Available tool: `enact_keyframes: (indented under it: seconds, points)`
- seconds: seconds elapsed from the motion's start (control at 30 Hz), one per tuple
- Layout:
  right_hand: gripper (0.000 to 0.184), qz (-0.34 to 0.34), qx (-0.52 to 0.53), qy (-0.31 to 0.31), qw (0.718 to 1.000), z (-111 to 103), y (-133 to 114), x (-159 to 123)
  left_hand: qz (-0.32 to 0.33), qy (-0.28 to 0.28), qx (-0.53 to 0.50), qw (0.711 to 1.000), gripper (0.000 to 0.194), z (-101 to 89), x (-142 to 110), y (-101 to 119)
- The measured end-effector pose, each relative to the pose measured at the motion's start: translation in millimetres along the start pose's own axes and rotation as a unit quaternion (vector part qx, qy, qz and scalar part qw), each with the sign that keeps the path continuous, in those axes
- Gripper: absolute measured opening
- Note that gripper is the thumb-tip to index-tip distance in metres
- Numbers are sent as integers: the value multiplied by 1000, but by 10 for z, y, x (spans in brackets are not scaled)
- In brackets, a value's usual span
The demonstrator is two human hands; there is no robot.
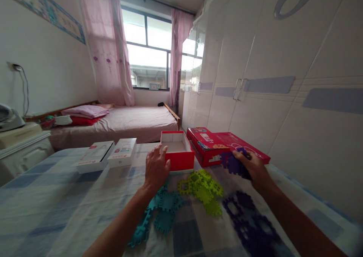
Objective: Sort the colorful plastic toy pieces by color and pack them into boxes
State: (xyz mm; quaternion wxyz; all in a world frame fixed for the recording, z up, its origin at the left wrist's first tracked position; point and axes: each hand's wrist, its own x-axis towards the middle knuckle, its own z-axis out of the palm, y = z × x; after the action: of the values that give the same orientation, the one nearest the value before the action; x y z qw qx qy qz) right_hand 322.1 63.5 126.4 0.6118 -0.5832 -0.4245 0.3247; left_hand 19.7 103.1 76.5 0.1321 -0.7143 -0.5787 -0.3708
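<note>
My right hand grips purple puzzle tiles with toothed edges, held up near the red boxes; how many I cannot tell. Fingers spread, my left hand is at the left front of an open red box with a pale inside. More purple tiles lie on the cloth below my right hand. Lime-green toothed tiles are heaped in front of the open box. Teal toothed tiles lie under and beside my left forearm, which hides some of them.
A printed red box stands right of the open one, with a flat red box or lid beside it. Two white boxes sit on the left of the checked cloth. Beyond are a bed and white wardrobes.
</note>
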Motion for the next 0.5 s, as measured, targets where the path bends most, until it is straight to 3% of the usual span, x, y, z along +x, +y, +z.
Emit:
enact_keyframes:
  seconds: [0.13,0.27,0.4,0.5]
  points:
    - [54,-85,-76,-34,993,868,-296,253,-44,-4,-88,995,52,115,-119,-178]
    - [60,-154,-206,-37,966,1597,-331,461,-53,-7,-168,984,53,239,-165,-227]
    - [64,-161,-239,-64,955,2023,-215,535,-43,-10,-181,983,51,257,-177,-204]
    - [57,-164,-251,-102,949,2142,-128,524,-39,-13,-171,984,51,233,-183,-198]
